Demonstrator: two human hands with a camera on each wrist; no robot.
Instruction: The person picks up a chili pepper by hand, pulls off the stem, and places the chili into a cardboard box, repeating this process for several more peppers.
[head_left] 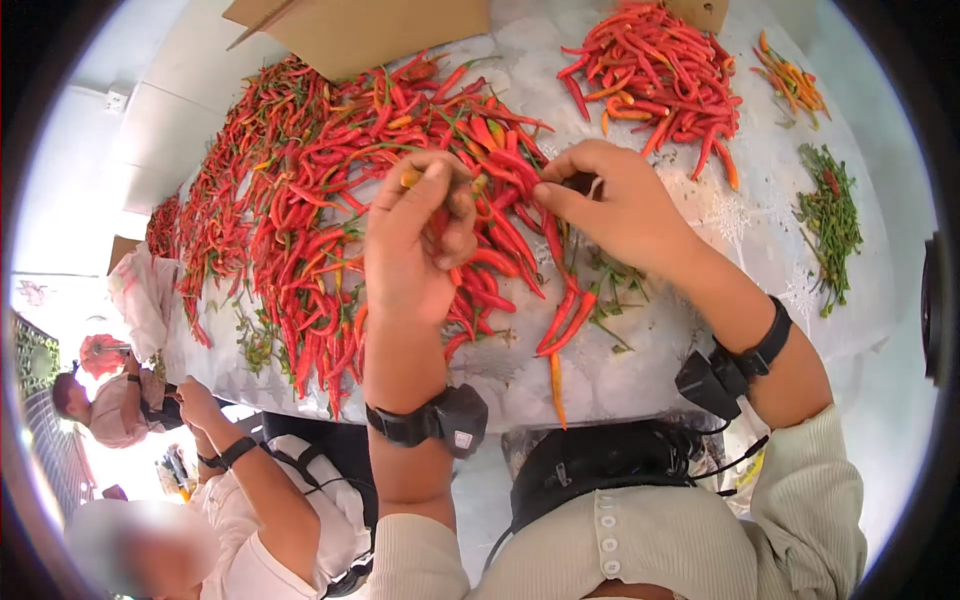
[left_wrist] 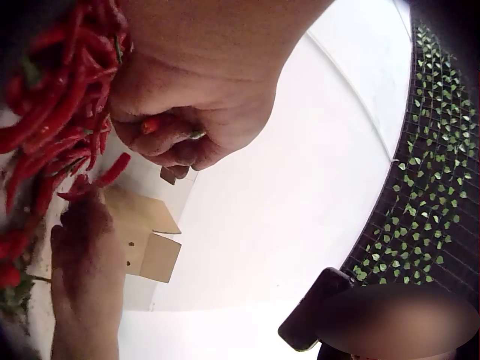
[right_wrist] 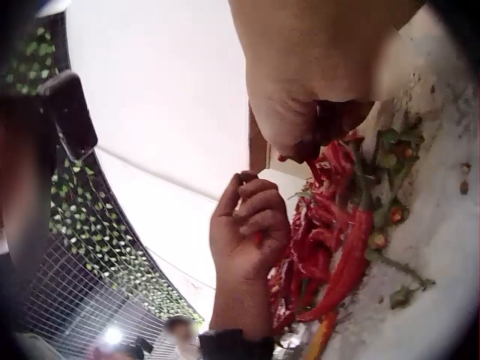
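My left hand is raised over a large heap of red chili peppers, its fingers curled round a chili pepper. An orange-red end and a green stem end show between the fingers; its middle is hidden. To its right, my right hand has thumb and fingers bent together, a short gap away. In the left wrist view, a red chili juts out at the right fingertips. A few long chilies lie below the hands, near the table's front edge.
On the cloth-covered table stand a cardboard box at the back and a second chili pile. Yellow-orange chilies and green stems lie far right. Loose stems lie by my right hand. Another person sits at left.
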